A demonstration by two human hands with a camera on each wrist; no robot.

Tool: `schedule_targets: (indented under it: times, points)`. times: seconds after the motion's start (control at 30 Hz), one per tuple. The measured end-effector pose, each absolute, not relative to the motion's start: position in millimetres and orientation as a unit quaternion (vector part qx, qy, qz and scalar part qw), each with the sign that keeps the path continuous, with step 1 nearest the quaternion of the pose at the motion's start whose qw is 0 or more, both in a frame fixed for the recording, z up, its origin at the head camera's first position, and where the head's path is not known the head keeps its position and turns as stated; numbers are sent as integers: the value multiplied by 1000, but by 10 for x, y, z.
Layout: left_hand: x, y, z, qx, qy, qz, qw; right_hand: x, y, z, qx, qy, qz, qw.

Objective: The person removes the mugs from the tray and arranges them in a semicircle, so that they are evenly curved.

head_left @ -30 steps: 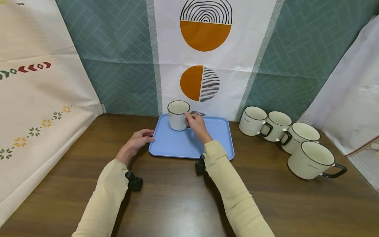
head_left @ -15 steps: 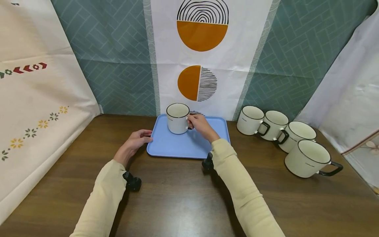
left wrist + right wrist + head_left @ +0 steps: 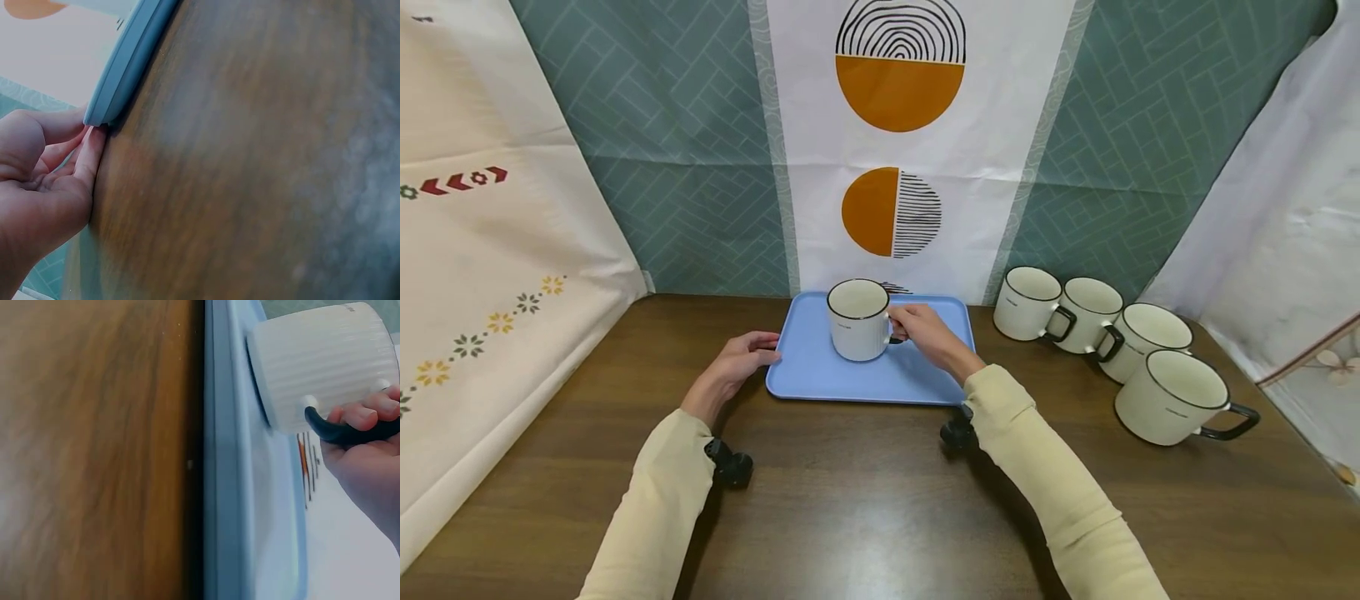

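Observation:
A white mug [image 3: 859,327] with a dark rim and black handle stands upright over the blue tray [image 3: 820,382], left of its middle. My right hand [image 3: 928,333] holds it by the handle, fingers curled round the black loop [image 3: 340,434] in the right wrist view. The mug's base is very close to the tray; I cannot tell whether they touch. At the tray's left edge my left hand [image 3: 733,367] pinches the rim. In the left wrist view, its fingers [image 3: 90,150] reach under the tray's edge and another digit lies against the rim.
Several matching mugs stand on the brown table [image 3: 850,500] at the right, the nearest mug [image 3: 1172,404] with its handle pointing right. Behind the tray hangs a patterned cloth [image 3: 700,150]. Pale cloths [image 3: 512,250] close off the left and right sides.
My right hand has drawn the mug nearer to me and slightly right across the tray. The left hand stays at the tray's edge. The head view has shifted a little.

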State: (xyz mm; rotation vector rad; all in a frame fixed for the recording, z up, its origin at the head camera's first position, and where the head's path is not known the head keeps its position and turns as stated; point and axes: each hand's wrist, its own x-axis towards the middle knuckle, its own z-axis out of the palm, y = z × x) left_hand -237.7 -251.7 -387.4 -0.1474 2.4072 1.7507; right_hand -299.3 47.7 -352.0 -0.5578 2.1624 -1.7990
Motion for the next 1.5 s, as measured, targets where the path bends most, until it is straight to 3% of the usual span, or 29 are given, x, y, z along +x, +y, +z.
schedule_targets:
  times: [0.2, 0.73, 1.13, 1.5]
  points:
    - [-2365, -2534, -3883, -49, 806, 584, 80, -2873, 750, -3494, -212, 744, -617, 144]
    - [-2356, -2579, -3915, -37, 803, 589, 77, -2649, 1300, -3476, -95, 639, -759, 77]
    - [-2355, -2579, -3892, -32, 803, 591, 78, -2373, 1792, -3462, -97, 601, -793, 32]
    - [-2377, -2533, -3883, -36, 801, 592, 81, -2086, 2195, -3497, -136, 603, -785, 31]
